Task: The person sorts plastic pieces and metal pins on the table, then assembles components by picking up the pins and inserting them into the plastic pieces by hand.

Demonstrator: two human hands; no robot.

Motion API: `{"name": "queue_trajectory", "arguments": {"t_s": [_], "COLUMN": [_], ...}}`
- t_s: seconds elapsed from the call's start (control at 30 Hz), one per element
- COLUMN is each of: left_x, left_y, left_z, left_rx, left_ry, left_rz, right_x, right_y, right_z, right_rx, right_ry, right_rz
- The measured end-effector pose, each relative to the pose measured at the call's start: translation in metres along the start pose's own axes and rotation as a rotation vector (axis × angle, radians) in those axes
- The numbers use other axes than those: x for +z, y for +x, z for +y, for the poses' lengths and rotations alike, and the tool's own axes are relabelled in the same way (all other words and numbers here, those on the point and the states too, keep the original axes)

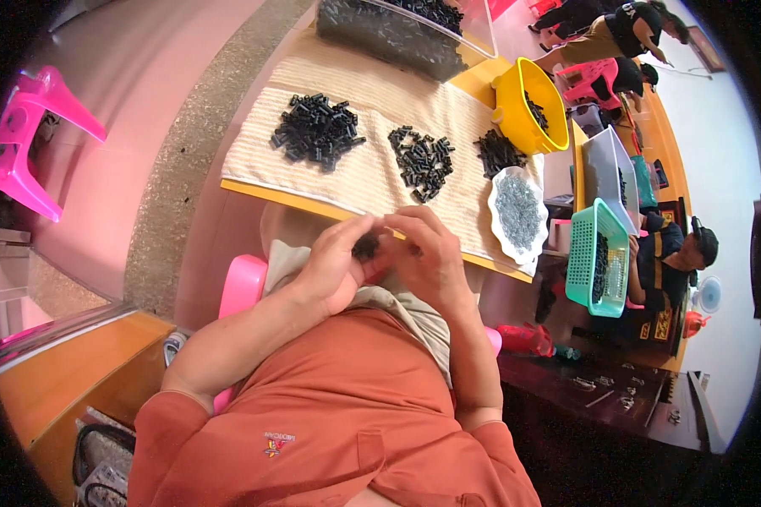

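Note:
My left hand (336,264) is cupped at the table's near edge, in front of my body. Small black plastic parts (365,247) lie in its palm, partly hidden by the fingers. Close against it, my right hand (431,260) has bent fingers that meet the left fingertips; what they pinch is hidden. Just beyond my hands, a loose heap of small black tubular parts (423,160) rests on a striped cloth (372,93). Farther left on the cloth is a denser pile of black parts (317,131). A scalloped white dish (497,221) holds many small, shiny, clear or silvery pieces.
A clear bin (478,25) of black parts stands at the table's far side. Black pieces (500,154) lie by a yellow basket (509,106). Rightward are a green basket (585,262) and a seated person (664,249). A pink stool (25,144) stands left.

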State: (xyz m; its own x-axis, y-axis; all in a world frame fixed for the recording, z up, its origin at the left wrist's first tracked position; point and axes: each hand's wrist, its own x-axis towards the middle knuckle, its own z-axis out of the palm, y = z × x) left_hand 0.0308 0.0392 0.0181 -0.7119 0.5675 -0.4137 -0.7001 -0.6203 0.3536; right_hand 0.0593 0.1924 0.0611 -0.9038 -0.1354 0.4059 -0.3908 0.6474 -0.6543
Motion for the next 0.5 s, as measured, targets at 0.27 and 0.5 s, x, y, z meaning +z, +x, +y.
{"name": "queue_trajectory", "arguments": {"t_s": [0.27,0.5], "left_x": [0.025,0.022], "left_y": [-0.011,0.028], "left_z": [0.032,0.097], "left_rx": [0.231,0.855], "left_ry": [0.334,0.855], "left_rz": [0.103,0.186], "right_x": [-0.018,-0.025], "right_y": [-0.023,-0.044], "right_z": [0.019,0.038], "right_rx": [0.127,0.119], "right_ry": [-0.023,-0.050], "right_rz": [0.037,0.068]}}
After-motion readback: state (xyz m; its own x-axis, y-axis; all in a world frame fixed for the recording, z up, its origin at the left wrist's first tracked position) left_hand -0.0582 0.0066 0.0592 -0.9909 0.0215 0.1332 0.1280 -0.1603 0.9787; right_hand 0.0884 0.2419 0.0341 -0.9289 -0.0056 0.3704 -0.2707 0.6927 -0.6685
